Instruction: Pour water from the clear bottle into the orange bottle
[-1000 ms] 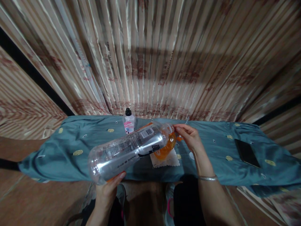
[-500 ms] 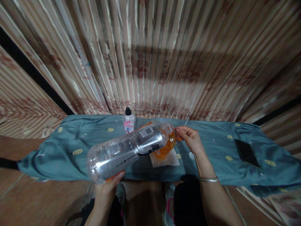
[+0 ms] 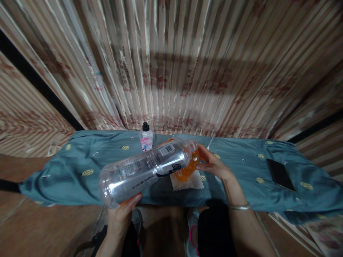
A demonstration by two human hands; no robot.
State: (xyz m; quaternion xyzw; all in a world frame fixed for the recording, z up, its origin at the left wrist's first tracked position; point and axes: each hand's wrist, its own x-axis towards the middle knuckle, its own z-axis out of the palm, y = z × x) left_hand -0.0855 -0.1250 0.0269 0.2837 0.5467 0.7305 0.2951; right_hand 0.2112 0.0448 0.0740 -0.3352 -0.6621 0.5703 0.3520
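My left hand (image 3: 122, 212) grips the base end of a large clear plastic bottle (image 3: 144, 171) with a silver label and a barcode. The bottle lies tilted in the air, its neck pointing up to the right. Just under that neck stands a bottle of orange liquid (image 3: 186, 171), partly hidden, on a white scalloped cloth (image 3: 184, 184). My right hand (image 3: 213, 165) curves its thumb and fingers around the right side of the orange bottle, close to the clear bottle's mouth. Some of its fingertips are hidden.
Behind the clear bottle stands a small bottle (image 3: 146, 139) with a black cap and pink label. A thin clear stick (image 3: 211, 141) lies behind my right hand. A black phone-like slab (image 3: 280, 175) rests on the right of the teal-covered table (image 3: 235, 192). Striped curtains (image 3: 174, 71) hang behind.
My right hand has gone from a fingertip pinch beside the clear bottle's mouth to thumb and fingers spread around the orange bottle. My left hand and the clear bottle have hardly moved.
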